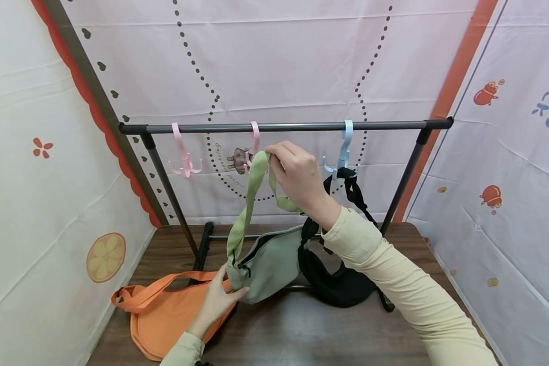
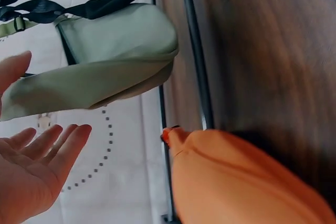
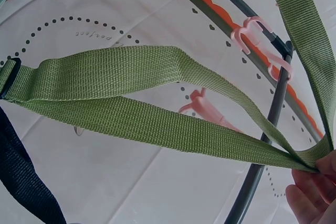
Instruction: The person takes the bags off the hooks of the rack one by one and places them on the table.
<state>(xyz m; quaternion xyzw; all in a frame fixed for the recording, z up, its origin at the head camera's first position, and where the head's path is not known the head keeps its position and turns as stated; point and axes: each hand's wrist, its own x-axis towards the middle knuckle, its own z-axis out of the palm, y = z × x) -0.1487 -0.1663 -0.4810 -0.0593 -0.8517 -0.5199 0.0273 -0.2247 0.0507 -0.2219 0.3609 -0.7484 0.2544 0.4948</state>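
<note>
A sage-green waist bag [image 1: 274, 264] with a partly open zip hangs below its light green strap [image 1: 242, 223]. My right hand [image 1: 297, 175] pinches that strap high up, just under the rail; the right wrist view shows the webbing [image 3: 157, 124] gathered between thumb and fingers. At the bag's left end is my left hand [image 1: 217, 300]. In the left wrist view its fingers [image 2: 63, 145] are spread below the bag [image 2: 115, 40], with the thumb near the bag's end. Behind the right hand, a pink hook [image 1: 255, 137] hangs on the rail, partly hidden.
A black rail stand [image 1: 302, 127] spans the wooden table [image 1: 274, 335]. Another pink hook [image 1: 185, 157] is at left, and a blue hook [image 1: 344, 147] at right holds a black waist bag [image 1: 343, 284]. An orange bag [image 1: 164, 320] lies at front left. Printed cloth walls [image 1: 498, 244] surround the table.
</note>
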